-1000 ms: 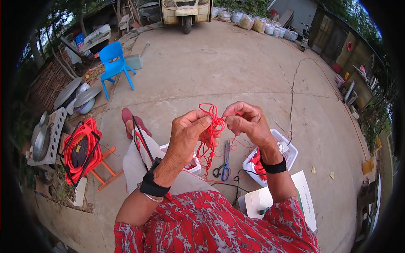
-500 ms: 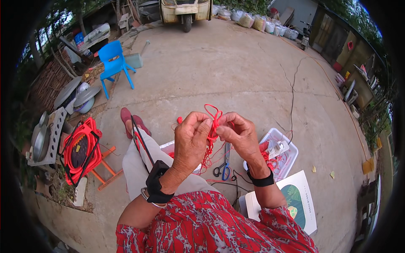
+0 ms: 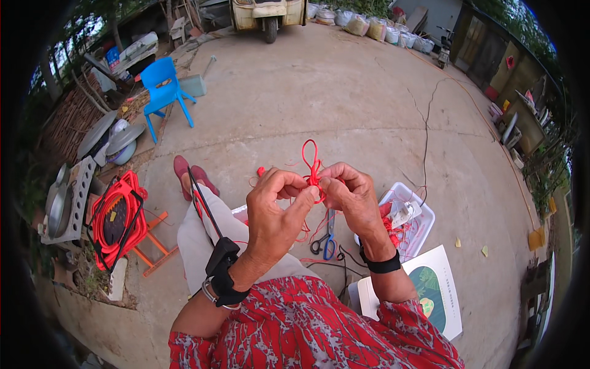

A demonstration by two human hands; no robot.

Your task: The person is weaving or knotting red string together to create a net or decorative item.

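Observation:
A red cord (image 3: 314, 175) is pinched between both my hands, with a knot in its middle and a long loop standing up from it. My left hand (image 3: 276, 200) grips the knot's left side between thumb and forefinger. On the other side, my right hand (image 3: 351, 195) pinches the cord with thumb and bent fingers. Part of the knot is hidden by the fingertips. Thin red strands hang below toward a pair of scissors (image 3: 330, 234) with dark and blue handles. Past my left hand lies a small red ball (image 3: 260, 171).
A white basket (image 3: 428, 222) of red cord stands at my right, near a white box (image 3: 447, 289) with a green picture. Black cables lie between. On the left are a red cable reel (image 3: 120, 215), a blue chair (image 3: 163, 92) and metal lids (image 3: 127, 140).
The loop above the knot has become longer and more upright. My left hand has turned, its fingers more spread, and the hanging cord is less visible. My right hand stays nearly in place.

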